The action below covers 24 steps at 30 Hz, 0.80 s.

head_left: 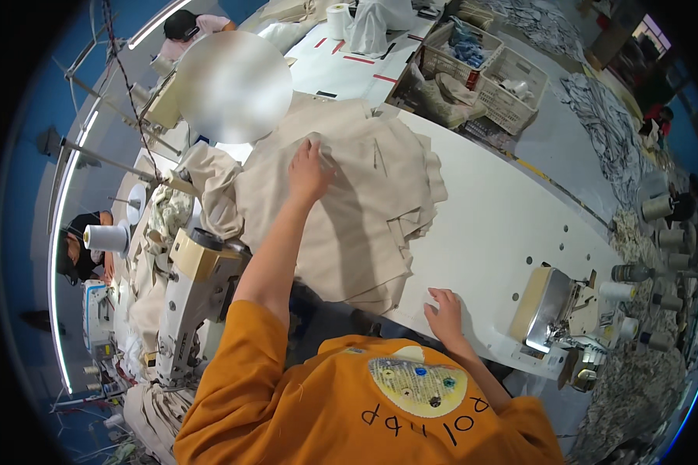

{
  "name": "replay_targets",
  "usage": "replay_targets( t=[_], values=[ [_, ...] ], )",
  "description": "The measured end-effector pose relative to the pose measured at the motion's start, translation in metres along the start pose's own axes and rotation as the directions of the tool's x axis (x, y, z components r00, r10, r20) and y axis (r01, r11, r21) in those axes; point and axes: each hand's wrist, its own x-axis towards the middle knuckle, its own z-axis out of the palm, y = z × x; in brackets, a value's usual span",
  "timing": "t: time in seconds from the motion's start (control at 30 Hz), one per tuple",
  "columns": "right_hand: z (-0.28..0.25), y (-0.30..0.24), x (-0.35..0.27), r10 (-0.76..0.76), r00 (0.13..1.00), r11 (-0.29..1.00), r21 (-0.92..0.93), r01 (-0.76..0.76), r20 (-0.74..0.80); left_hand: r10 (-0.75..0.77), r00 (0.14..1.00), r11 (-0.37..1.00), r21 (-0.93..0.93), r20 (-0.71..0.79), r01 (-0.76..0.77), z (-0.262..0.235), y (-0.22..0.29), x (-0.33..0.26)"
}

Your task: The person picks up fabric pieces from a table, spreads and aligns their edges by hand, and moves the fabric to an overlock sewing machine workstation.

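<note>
A broad, loose stack of beige fabric pieces (349,225) covers the middle of the white table, its edges uneven and fanned out on the right. My left hand (310,172) reaches far across it, palm down, the fingers stretched out onto the top piece. Whether the fingertips pinch any cloth cannot be made out. My right hand (444,314) is at the table's near edge, right of the stack. Its fingers are apart and a little bent, with nothing in them.
At the left stands a sewing machine (186,302) beside crumpled beige cloth (212,186). Another machine (547,314) with thread cones is on the right. White plastic crates (513,89) sit beyond the table. Co-workers are at the far left and top, one behind a blurred patch.
</note>
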Motion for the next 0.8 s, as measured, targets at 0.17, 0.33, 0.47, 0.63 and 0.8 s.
replay_targets(
  t=[0.17,0.33,0.47,0.63,0.8],
  values=[
    [-0.015,0.01,0.047,0.075,0.997,0.992,0.102,-0.075,0.004,-0.112,0.903,0.979,0.203,0.414,0.028,0.019,0.004,0.017],
    [-0.02,0.002,0.144,0.062,0.996,0.979,0.197,-0.047,-0.068,-0.125,0.917,0.967,0.255,0.379,0.027,0.032,-0.007,0.011],
    [-0.016,-0.006,0.208,0.076,0.996,0.975,0.212,-0.062,-0.057,-0.189,0.925,0.981,0.026,0.33,0.191,0.016,0.002,0.014],
    [0.0,-0.021,0.247,0.129,0.99,0.966,0.232,-0.113,-0.055,-0.427,0.869,0.894,0.265,0.25,0.362,-0.021,-0.024,0.022],
    [0.003,-0.023,0.277,0.161,0.986,0.939,0.314,-0.141,-0.039,-0.567,0.819,0.809,0.246,0.084,0.534,-0.021,-0.028,-0.023]
  ],
)
